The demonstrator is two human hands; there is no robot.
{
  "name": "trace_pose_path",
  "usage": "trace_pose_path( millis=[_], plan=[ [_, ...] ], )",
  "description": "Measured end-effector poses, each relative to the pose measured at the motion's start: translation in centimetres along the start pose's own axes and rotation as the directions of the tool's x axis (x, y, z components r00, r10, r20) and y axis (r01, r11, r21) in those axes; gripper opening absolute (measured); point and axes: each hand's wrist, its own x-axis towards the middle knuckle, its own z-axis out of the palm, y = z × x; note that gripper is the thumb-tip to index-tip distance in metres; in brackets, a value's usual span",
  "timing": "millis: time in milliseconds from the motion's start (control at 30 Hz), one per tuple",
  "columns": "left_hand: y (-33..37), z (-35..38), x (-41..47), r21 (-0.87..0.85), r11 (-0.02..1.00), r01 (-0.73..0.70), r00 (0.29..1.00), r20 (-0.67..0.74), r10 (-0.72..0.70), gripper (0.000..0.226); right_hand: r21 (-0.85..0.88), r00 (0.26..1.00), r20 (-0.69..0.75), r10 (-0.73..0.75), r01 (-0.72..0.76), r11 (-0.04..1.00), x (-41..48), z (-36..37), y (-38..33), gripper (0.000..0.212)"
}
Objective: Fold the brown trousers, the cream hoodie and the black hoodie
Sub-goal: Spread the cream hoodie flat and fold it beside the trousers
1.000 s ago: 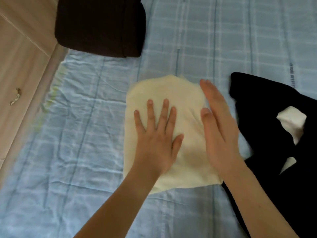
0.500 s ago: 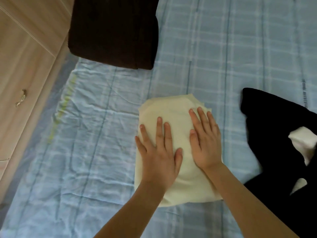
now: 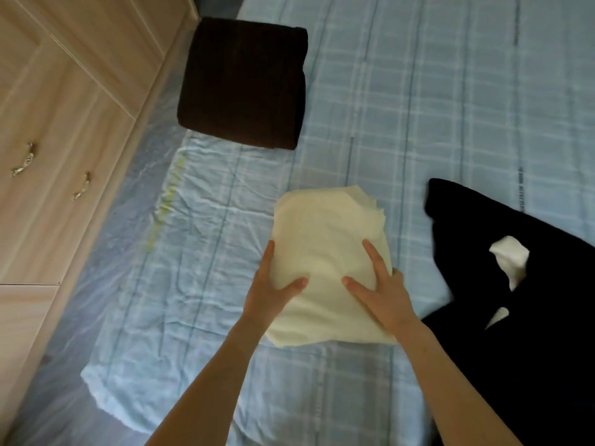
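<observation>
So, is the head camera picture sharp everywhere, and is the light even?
Head view: soft daylight, no hard shadows or glare. The cream hoodie looks washed out, the black hoodie shows almost no detail. The left edge by the wardrobe is smeared, and its lines lean from the wide lens.

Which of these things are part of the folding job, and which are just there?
Part of the job: brown trousers, cream hoodie, black hoodie, left hand, right hand.

Just there: blue checked bedsheet, wooden cabinet.
</observation>
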Motion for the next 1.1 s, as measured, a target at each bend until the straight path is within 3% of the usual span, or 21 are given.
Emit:
trace_pose_path(
  millis=[100, 267, 567, 800, 967, 1100],
  plan=[
    [0.8, -1.2, -2.1, -0.13, 0.986, 0.108, 0.992, 0.074, -0.098, 0.101, 0.194, 0.99, 0.132, -0.059, 0.032, 0.981, -1.6, -1.6, -0.6, 0.086],
    [2.7, -3.9, -10.3, -0.199, 0.969, 0.145, 0.989, 0.069, -0.133, 0.1, 0.306, 0.995, 0.092, -0.048, 0.017, 0.952, -9.7, -2.1, -0.8, 0.081],
    [5.0, -13.9, -26.5, -0.25, 0.968, -0.026, 0.989, -0.147, -0.012, 0.1, 0.319, 0.965, 0.04, -0.26, 0.234, 0.919, -24.4, -2.4, -8.6, 0.081],
    [2.2, -20.9, -31.8, -0.356, 0.917, -0.182, 0.953, -0.294, 0.075, 0.084, 0.258, 0.889, 0.056, -0.455, 0.428, 0.866, -29.0, 0.9, -15.2, 0.082],
    [-2.3, -28.4, -33.1, -0.229, 0.928, -0.293, 0.937, -0.261, 0.231, 0.085, 0.294, 0.898, -0.011, -0.44, 0.423, 0.857, -32.6, 8.5, -18.2, 0.086],
    [-7.2, -34.9, -32.9, -0.147, 0.94, -0.309, 0.934, -0.232, 0.271, 0.081, 0.301, 0.918, -0.083, -0.388, 0.394, 0.868, -36.0, 15.8, -20.7, 0.081]
  ],
)
